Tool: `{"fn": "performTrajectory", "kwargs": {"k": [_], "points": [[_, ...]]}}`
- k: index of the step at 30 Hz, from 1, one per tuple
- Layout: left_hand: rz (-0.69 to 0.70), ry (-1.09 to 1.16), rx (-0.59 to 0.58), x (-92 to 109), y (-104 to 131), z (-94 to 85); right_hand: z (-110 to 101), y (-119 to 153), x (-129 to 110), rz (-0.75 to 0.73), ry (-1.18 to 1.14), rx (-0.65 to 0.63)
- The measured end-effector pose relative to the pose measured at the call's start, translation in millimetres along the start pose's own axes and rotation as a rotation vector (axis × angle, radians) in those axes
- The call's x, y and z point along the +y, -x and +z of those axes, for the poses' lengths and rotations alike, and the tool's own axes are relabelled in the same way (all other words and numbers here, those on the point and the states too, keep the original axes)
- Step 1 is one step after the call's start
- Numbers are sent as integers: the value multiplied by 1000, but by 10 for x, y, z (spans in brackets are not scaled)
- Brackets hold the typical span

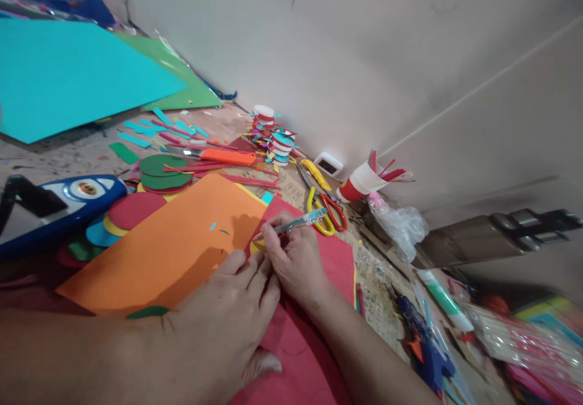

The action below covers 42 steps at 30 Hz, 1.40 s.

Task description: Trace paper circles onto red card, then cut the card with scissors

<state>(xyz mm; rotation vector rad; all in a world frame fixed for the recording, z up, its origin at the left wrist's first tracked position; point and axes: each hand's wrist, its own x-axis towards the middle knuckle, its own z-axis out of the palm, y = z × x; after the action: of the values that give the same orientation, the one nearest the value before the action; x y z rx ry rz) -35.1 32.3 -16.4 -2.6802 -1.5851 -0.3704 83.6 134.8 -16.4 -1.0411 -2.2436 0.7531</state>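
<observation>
My right hand [296, 256] grips a clear pen with a teal end [304, 219], its tip down by a small yellow paper piece [256, 246] that my hands partly cover. Flat over the papers lies my left hand [228, 308], thumb spread and fingertips close to the pen hand. Beneath them is a red sheet [298, 353], with a faint curved line drawn on it. An orange sheet [182, 241] extends to the left, with a few tiny scraps on top. A green paper edge [148, 312] shows beside my left wrist.
Scissors [324, 195], a cutter knife [228, 156] and a paper cup of strips [359, 181] stand or lie ahead. Paper discs [164, 173] are stacked at left, near a blue-and-white tool [86, 195]. At right are a glue tube [446, 299] and a glue gun [423, 344].
</observation>
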Motion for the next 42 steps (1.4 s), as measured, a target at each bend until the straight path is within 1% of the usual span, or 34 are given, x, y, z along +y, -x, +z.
{"fn": "performTrajectory", "kwargs": {"k": [10, 13, 17, 19, 23, 25, 28, 34, 42], "points": [[10, 1, -52, 15, 15, -18, 1, -30, -8, -2, 57, 79], [12, 16, -48, 9, 18, -6, 4, -18, 7, 13, -7, 95], [10, 34, -52, 0, 8, 9, 5, 19, 24, 33, -138, 44], [9, 30, -42, 0, 8, 13, 2, 31, 16, 22, -158, 13], [11, 15, -11, 1, 18, 9, -9, 34, -19, -25, -115, 3], [18, 9, -13, -2, 19, -13, -13, 34, -29, -21, -109, -16], [23, 5, -38, -8, 19, -81, -14, 39, -30, -2, -111, -51], [29, 20, -67, -16, 46, -203, -6, 40, -25, -19, -58, -51], [25, 35, -59, -16, 11, -193, -15, 38, -53, -19, -62, -51]]}}
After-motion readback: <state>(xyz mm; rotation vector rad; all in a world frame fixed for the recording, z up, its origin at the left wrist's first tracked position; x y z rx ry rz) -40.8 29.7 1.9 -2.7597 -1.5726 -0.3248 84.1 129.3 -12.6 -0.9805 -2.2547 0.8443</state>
